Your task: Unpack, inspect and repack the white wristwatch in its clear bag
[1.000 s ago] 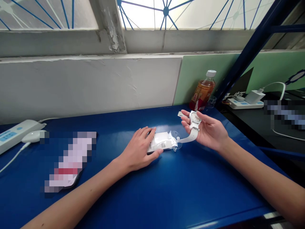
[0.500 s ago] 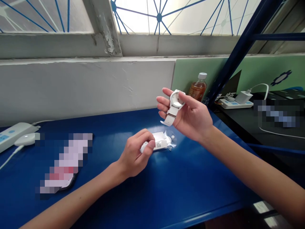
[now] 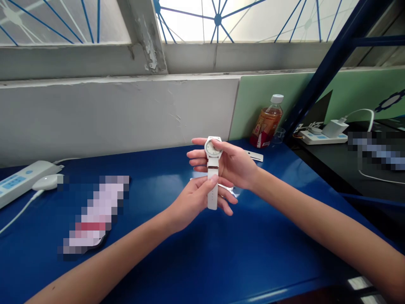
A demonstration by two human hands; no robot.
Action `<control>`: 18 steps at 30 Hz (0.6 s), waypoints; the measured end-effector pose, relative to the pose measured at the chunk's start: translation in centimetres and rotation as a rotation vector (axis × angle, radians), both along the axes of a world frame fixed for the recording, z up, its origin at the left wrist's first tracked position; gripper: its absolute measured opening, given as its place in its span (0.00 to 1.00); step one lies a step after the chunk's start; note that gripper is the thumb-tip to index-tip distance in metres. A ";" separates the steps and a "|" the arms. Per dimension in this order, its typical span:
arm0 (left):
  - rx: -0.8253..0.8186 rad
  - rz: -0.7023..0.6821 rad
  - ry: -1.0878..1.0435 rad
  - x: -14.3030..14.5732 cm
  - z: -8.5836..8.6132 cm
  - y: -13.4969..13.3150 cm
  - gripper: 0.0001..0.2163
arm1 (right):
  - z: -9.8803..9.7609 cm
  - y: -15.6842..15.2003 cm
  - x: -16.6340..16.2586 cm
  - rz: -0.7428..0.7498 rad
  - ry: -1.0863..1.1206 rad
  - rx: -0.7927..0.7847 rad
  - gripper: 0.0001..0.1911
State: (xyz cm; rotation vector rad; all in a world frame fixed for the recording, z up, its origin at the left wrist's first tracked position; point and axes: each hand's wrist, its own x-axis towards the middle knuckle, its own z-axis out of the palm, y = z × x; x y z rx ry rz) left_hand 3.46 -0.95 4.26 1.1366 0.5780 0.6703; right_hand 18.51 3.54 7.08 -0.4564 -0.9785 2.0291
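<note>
A white wristwatch (image 3: 213, 162) with a round dial is held upright above the blue table. My right hand (image 3: 238, 164) grips it at the case, thumb over the dial and fingers stretched out behind. Lower down, my left hand (image 3: 193, 196) pinches the watch strap (image 3: 212, 198), its thumb on the front and fingers behind. The strap hangs straight with its holes showing. Behind my hands lies a clear plastic wrapper (image 3: 234, 191), mostly hidden by them.
A blurred-out phone (image 3: 103, 211) lies on the blue table (image 3: 247, 257) at left, beside a white power strip (image 3: 23, 179). A drink bottle (image 3: 266, 124) stands at the back right, near a flat white piece (image 3: 257, 156). A black surface with another power strip (image 3: 324, 136) adjoins on the right.
My right hand has brought the watch down and left. My left hand has risen from the wrapper and taken hold of the strap, which now hangs straight.
</note>
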 end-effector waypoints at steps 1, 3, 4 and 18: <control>-0.072 -0.020 -0.052 0.1 -0.1 0.0 0.17 | -0.3 0.1 0.0 0.029 0.000 -0.009 0.18; -0.182 -0.044 -0.138 0.2 -0.2 -0.1 0.15 | -0.9 0.3 0.1 0.073 0.001 -0.028 0.19; -0.221 -0.046 -0.165 0.3 -0.3 -0.1 0.14 | -1.1 0.4 0.1 0.087 0.002 -0.037 0.20; -0.396 -0.030 -0.109 0.5 0.0 -0.4 0.15 | -1.0 0.6 0.7 0.139 0.003 -0.023 0.22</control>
